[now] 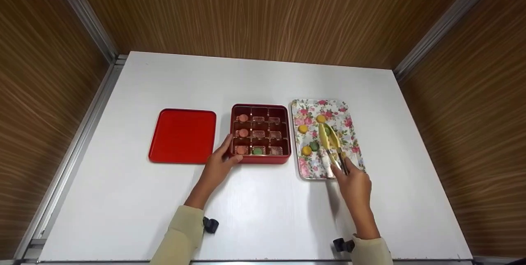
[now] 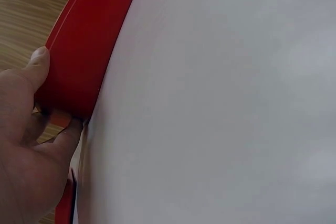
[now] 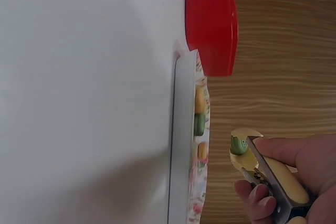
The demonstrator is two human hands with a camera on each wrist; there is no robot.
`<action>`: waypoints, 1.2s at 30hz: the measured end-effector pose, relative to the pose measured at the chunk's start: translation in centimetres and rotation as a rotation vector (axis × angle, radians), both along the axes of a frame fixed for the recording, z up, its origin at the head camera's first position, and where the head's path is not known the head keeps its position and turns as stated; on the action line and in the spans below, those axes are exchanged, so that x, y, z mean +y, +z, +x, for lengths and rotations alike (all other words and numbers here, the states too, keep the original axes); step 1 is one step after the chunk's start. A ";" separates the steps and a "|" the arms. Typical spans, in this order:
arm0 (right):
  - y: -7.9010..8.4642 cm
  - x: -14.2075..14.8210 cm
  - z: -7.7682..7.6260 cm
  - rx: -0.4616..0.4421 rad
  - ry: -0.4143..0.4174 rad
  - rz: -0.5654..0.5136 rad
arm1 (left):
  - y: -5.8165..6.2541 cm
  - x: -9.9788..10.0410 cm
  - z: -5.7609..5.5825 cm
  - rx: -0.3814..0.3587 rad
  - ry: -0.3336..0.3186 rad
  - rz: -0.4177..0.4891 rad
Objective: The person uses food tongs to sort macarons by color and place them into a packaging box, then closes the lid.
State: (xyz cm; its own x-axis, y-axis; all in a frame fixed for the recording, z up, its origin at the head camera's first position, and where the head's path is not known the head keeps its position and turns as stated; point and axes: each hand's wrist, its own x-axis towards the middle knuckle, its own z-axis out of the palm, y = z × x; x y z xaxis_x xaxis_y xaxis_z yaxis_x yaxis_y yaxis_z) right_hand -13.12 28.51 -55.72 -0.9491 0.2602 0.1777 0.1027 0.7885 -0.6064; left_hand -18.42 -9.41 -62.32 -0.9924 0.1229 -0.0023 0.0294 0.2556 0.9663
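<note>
My right hand [image 1: 356, 183] grips yellow-ended tongs [image 1: 337, 144] over the flowered tray [image 1: 353, 133]. A green macaron [image 3: 238, 145] sits between the tong ends, lifted above the tray in the right wrist view. Yellow macarons [image 1: 303, 128] and another green macaron [image 1: 314, 146] lie on the tray. My left hand [image 1: 218, 168] holds the front left corner of a red box [image 1: 263, 159], its thumb on the front wall and fingers round the left side. Inside the box's divided insert, pink macarons [image 1: 243, 132] fill the left column; a green macaron [image 1: 257, 150] occupies the front middle compartment.
A red square lid [image 1: 183, 135] lies left of the box, close to my left wrist. The white table [image 1: 263, 211] is enclosed by wood-grain panels [image 1: 254, 14] at the back and sides. A narrow gap separates box and tray.
</note>
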 end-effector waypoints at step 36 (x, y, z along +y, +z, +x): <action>1.3 -10.6 -3.1 0.015 0.297 0.077 | 0.0 0.0 -0.1 -0.002 0.004 0.028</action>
State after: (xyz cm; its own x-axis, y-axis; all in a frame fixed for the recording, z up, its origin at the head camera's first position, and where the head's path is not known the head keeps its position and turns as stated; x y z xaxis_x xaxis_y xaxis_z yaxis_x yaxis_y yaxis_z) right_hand -16.20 17.91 -54.39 -0.9788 -0.0428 0.2002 -0.1473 0.8264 -0.5435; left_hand -18.50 -9.42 -62.37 -0.9929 0.1193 -0.0004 0.0271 0.2284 0.9732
